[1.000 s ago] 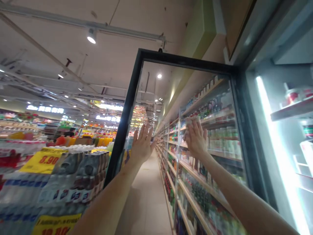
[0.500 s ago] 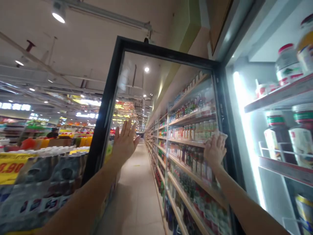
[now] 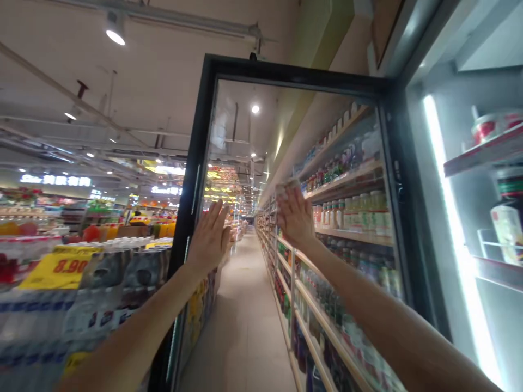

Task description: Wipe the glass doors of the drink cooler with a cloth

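Note:
A glass fridge door (image 3: 245, 136) with a black frame (image 3: 196, 179) stands swung open in front of me. My left hand (image 3: 210, 237) lies flat on the glass near the frame's left edge, fingers stretched out, holding nothing. My right hand (image 3: 295, 218) presses a pale cloth (image 3: 286, 187) against the glass at mid-height; only the cloth's edge shows past the fingertips. Both arms reach up and forward.
The lit fridge interior (image 3: 461, 228) is on the right, with bottles (image 3: 509, 218) on white shelves. Stacked packs of bottled drinks (image 3: 102, 294) with a yellow price sign (image 3: 61, 267) stand at the left. Through the glass, an aisle (image 3: 245, 305) runs beside long shelves of drinks (image 3: 351, 218).
My right hand slid right with the cloth to the door's hinge side, then back left and higher. My left hand stayed flat on the glass.

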Demonstrator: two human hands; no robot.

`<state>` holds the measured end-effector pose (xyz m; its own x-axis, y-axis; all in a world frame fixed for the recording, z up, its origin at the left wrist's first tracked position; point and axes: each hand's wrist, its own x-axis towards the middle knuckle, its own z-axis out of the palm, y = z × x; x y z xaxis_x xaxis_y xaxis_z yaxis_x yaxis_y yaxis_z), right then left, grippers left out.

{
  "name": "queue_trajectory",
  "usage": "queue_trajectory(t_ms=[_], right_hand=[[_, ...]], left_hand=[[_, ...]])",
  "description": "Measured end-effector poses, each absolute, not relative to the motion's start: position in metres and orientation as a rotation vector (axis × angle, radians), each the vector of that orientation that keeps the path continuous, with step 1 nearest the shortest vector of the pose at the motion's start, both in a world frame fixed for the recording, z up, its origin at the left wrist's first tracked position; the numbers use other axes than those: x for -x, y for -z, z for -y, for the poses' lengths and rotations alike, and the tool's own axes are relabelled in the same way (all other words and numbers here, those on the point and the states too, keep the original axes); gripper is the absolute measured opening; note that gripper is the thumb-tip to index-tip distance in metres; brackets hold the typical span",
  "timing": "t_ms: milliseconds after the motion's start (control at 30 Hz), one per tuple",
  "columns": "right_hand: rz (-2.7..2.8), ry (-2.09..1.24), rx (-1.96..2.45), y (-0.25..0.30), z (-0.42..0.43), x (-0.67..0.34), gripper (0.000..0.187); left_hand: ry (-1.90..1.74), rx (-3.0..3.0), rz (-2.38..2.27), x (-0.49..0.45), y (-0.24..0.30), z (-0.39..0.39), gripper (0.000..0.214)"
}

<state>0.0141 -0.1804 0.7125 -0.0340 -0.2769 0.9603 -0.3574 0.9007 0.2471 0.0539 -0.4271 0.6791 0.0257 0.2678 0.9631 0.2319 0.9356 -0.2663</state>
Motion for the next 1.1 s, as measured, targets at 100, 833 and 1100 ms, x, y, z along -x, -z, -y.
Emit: queue_trajectory(t_ms=[100, 833, 1100], right_hand=[[1.629, 0.21, -0.97, -0.643, 0.213, -0.028, 0.053], [1.573, 0.14, -0.782, -0.631, 0.184, -0.017, 0.048], [1.565, 0.108, -0.706, -0.738, 0.202, -0.018, 0.047]], left_hand=[[-0.003, 0.388, 1.503, -0.066, -0.679, 0.432, 0.05], [0.042, 0.361, 1.603, -0.046, -0.637, 0.415, 0.049], [0.222, 0.203, 1.44, -0.04, -0.711, 0.379, 0.055]])
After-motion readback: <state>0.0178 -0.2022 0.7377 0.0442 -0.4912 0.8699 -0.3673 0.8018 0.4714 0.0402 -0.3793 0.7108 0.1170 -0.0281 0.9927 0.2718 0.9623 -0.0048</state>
